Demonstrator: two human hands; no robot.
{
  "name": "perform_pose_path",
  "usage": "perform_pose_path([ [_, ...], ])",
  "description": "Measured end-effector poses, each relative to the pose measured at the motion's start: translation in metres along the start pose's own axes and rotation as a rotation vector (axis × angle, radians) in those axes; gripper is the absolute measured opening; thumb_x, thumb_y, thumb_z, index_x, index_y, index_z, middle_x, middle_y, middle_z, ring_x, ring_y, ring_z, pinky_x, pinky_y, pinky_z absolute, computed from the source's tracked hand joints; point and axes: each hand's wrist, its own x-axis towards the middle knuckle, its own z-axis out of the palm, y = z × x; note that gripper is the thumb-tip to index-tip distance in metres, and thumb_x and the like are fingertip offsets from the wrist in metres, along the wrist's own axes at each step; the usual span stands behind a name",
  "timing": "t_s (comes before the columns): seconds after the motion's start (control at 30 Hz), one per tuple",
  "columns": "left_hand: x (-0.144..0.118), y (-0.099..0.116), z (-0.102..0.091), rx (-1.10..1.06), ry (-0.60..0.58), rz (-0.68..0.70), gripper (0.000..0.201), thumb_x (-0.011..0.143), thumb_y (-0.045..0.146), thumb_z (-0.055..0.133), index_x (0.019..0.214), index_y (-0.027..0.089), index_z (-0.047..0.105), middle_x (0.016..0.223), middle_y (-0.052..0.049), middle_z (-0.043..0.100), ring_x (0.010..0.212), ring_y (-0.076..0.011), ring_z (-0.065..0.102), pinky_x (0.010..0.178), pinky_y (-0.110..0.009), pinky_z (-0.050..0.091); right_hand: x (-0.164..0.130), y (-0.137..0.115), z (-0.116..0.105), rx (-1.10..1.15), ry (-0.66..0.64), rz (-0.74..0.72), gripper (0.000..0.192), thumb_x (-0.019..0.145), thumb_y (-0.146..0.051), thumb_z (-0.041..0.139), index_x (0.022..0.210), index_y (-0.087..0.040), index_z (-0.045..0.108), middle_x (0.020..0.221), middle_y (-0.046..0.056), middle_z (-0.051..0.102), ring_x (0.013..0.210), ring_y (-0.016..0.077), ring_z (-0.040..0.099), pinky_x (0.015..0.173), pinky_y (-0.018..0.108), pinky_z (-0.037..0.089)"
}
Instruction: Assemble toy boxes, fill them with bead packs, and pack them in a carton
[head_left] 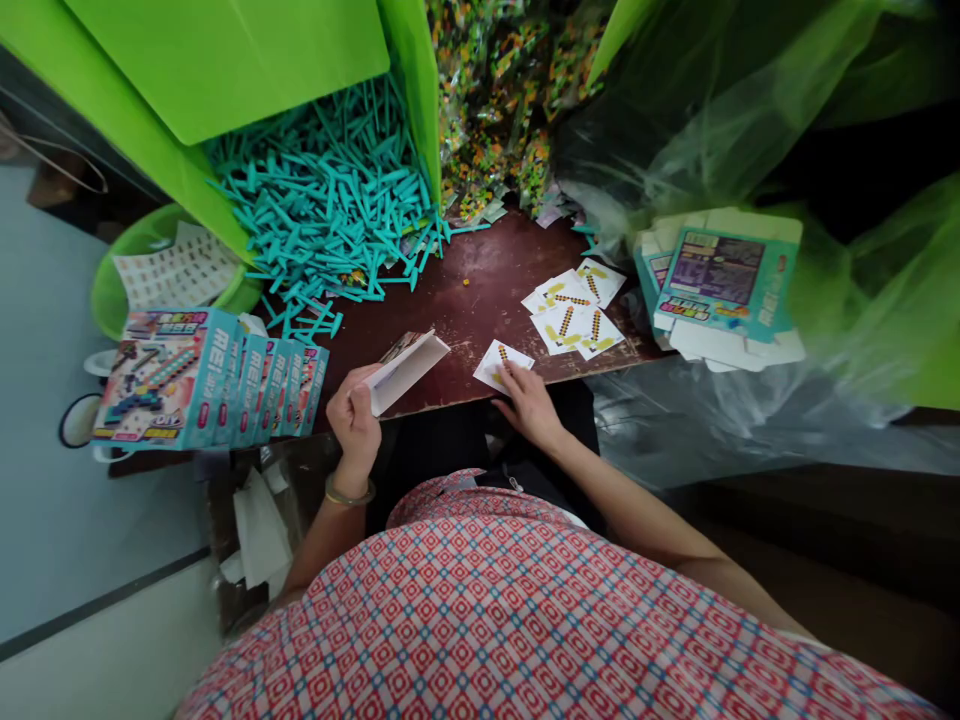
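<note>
**Box in the left hand, card under the right**

The left hand (354, 420) pinches a small open box (405, 368) at its near end; the box's long axis runs up and to the right, its open mouth towards the card. The right hand (529, 402) lies just right of it, fingers spread flat and pressing on a single card (501, 362) at the near edge of the counter (480, 285). Card and box mouth are near each other but apart. More cards (574, 308) lie loose further right, well beyond the right hand.

A green bin (225, 60) spills teal sticks (330, 190) onto the counter. Finished boxes (206, 378) stand in a row left of the left hand. Flat box blanks (720, 285) are stacked at far right.
</note>
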Motion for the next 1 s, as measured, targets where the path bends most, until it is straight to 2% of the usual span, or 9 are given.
perform_pose_path([
  [0.13,-0.004,-0.003,-0.002,-0.023,-0.008,0.012,0.059,0.104,0.064,0.044,0.097,0.019,0.080,0.097,-0.011,0.079,0.091,-0.0235,0.074,0.083,-0.034,0.058,0.002,0.023,-0.022,0.117,-0.029,-0.001,0.031,0.104,-0.025,0.051,0.121,-0.018,0.077,0.124,0.016,0.076,0.111,0.0304,0.068,0.098,0.048,0.057],
  [0.23,-0.007,-0.004,-0.002,-0.076,-0.016,0.035,0.050,0.106,0.056,0.046,0.102,0.020,0.080,0.100,-0.011,0.079,0.094,-0.0232,0.074,0.085,-0.034,0.058,0.004,0.029,-0.036,0.317,0.076,0.082,0.027,0.104,-0.030,0.052,0.102,-0.021,0.078,0.105,0.011,0.079,0.095,0.0252,0.072,0.089,0.040,0.059],
  [0.43,-0.009,-0.002,0.000,-0.102,-0.019,0.015,0.053,0.107,0.055,0.044,0.101,0.016,0.079,0.098,-0.011,0.079,0.092,-0.0227,0.074,0.083,-0.033,0.057,0.036,0.000,-0.081,0.610,0.343,0.286,0.022,0.095,-0.042,0.068,0.091,-0.021,0.074,0.082,0.002,0.075,0.073,0.0186,0.069,0.070,0.031,0.056],
  [0.53,-0.007,-0.001,0.001,-0.106,-0.028,0.025,0.053,0.107,0.057,0.044,0.101,0.017,0.079,0.099,-0.012,0.078,0.093,-0.0229,0.074,0.085,-0.034,0.057,0.049,-0.028,-0.125,0.612,0.502,0.086,0.012,0.096,-0.035,0.071,0.096,-0.025,0.076,0.089,0.001,0.077,0.082,0.0188,0.071,0.077,0.033,0.058],
  [0.63,-0.005,-0.001,0.004,-0.132,-0.019,0.030,0.053,0.106,0.059,0.045,0.100,0.018,0.078,0.099,-0.011,0.078,0.094,-0.0229,0.074,0.087,-0.034,0.058,0.066,-0.061,-0.155,0.487,0.565,-0.273,0.018,0.096,-0.026,0.071,0.111,-0.034,0.077,0.103,0.000,0.078,0.100,0.0211,0.072,0.095,0.040,0.057],
  [0.7,-0.004,0.000,0.006,-0.139,-0.023,0.014,0.054,0.105,0.061,0.045,0.098,0.018,0.078,0.099,-0.011,0.078,0.094,-0.0229,0.074,0.088,-0.035,0.058,0.083,-0.085,-0.152,0.396,0.442,-0.484,0.026,0.098,-0.026,0.071,0.121,-0.038,0.075,0.110,-0.001,0.078,0.107,0.0218,0.070,0.101,0.043,0.056],
  [0.83,-0.003,0.007,-0.001,-0.102,-0.024,-0.048,0.055,0.106,0.060,0.043,0.101,0.018,0.078,0.101,-0.011,0.079,0.096,-0.0226,0.074,0.091,-0.034,0.057,0.113,-0.121,-0.110,0.276,0.101,-0.704,0.031,0.106,-0.027,0.056,0.130,-0.036,0.073,0.124,0.001,0.077,0.120,0.0243,0.067,0.109,0.051,0.051],
  [0.93,-0.009,0.007,-0.016,-0.034,0.053,0.001,0.050,0.109,0.049,0.040,0.105,0.018,0.079,0.103,-0.012,0.079,0.096,-0.0224,0.074,0.090,-0.035,0.057,0.123,-0.109,-0.090,0.242,0.080,-0.715,0.031,0.104,-0.034,0.057,0.130,-0.041,0.073,0.126,0.000,0.076,0.123,0.0265,0.066,0.114,0.057,0.046],
  [1.0,-0.018,0.000,-0.020,0.010,0.044,0.170,0.043,0.109,0.043,0.043,0.111,0.021,0.080,0.107,-0.011,0.080,0.103,-0.0242,0.075,0.096,-0.038,0.056,0.134,-0.082,-0.085,0.233,0.156,-0.603,0.032,0.102,-0.036,0.057,0.128,-0.041,0.074,0.124,0.001,0.076,0.122,0.0283,0.066,0.116,0.059,0.044],
])
